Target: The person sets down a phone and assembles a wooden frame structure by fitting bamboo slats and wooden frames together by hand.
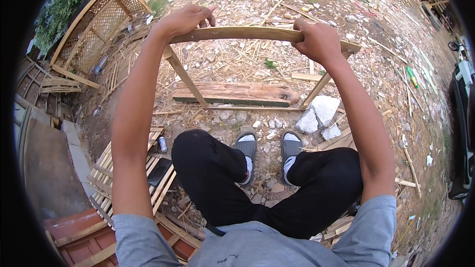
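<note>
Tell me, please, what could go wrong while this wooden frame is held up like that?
The frame rests on thin slanted legs, so it may tip or twist. Both hands, left hand and right hand, grip bare rough wood, so splinters are likely. Open sandals on sharp rubble leave toes exposed.

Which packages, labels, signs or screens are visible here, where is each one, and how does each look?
Small can: on the slats left of the knees, cylindrical, blue and white.
Bottle: on the ground far right, slim, green.
Dark flat slab: on the slats, perhaps a screen; unclear.
No signs.
</note>
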Demonstrator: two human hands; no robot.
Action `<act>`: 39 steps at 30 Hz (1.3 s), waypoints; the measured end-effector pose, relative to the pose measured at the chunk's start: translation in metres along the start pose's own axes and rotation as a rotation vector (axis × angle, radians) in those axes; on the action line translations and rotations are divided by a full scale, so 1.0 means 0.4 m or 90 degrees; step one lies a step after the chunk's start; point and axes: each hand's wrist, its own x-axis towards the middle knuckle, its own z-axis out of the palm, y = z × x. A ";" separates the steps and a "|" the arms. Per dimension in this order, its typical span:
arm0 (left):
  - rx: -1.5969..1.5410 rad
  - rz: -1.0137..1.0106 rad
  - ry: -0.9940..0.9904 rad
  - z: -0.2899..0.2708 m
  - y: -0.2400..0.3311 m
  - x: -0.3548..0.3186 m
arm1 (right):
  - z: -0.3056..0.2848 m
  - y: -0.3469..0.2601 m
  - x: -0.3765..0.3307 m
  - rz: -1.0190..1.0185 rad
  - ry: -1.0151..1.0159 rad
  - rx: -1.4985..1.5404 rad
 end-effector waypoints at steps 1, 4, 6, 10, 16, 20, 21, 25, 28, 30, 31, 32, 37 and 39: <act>0.000 -0.004 0.003 -0.004 0.000 0.004 | 0.002 0.001 0.001 0.005 -0.003 -0.001; 0.187 -0.040 -0.062 -0.048 0.002 0.021 | 0.007 -0.007 0.010 -0.006 -0.005 0.001; 0.193 -0.079 -0.067 -0.075 -0.007 0.021 | 0.007 -0.008 0.004 -0.018 -0.013 -0.003; 0.145 -0.118 0.033 -0.123 -0.027 0.022 | 0.007 0.009 -0.007 -0.016 -0.001 0.014; 0.403 -0.096 0.200 -0.348 -0.339 0.023 | 0.011 -0.024 -0.009 -0.047 0.026 0.024; 0.393 -0.023 0.174 -0.273 -0.225 -0.014 | 0.019 0.012 -0.010 -0.032 0.033 -0.005; 0.323 0.019 0.134 -0.211 -0.142 -0.057 | 0.015 0.025 -0.015 -0.036 0.038 -0.003; 0.203 0.169 0.127 0.008 0.017 -0.140 | 0.025 0.023 -0.001 -0.036 0.024 -0.009; 0.401 0.236 0.154 0.172 0.037 -0.154 | 0.024 0.032 0.006 -0.025 -0.006 0.001; 0.557 0.234 0.345 0.176 -0.020 -0.145 | 0.027 0.003 0.010 -0.043 0.072 -0.018; 0.538 0.263 0.330 0.185 -0.031 -0.129 | 0.013 0.012 -0.008 -0.056 0.143 -0.062; 0.538 0.250 0.338 0.181 -0.036 -0.120 | -0.004 0.032 -0.032 -0.029 0.207 -0.017; 0.569 0.235 0.352 0.205 -0.029 -0.121 | 0.021 0.178 -0.338 0.337 0.396 0.242; 0.554 0.242 0.351 0.217 -0.025 -0.115 | 0.151 0.245 -0.600 0.634 0.201 0.169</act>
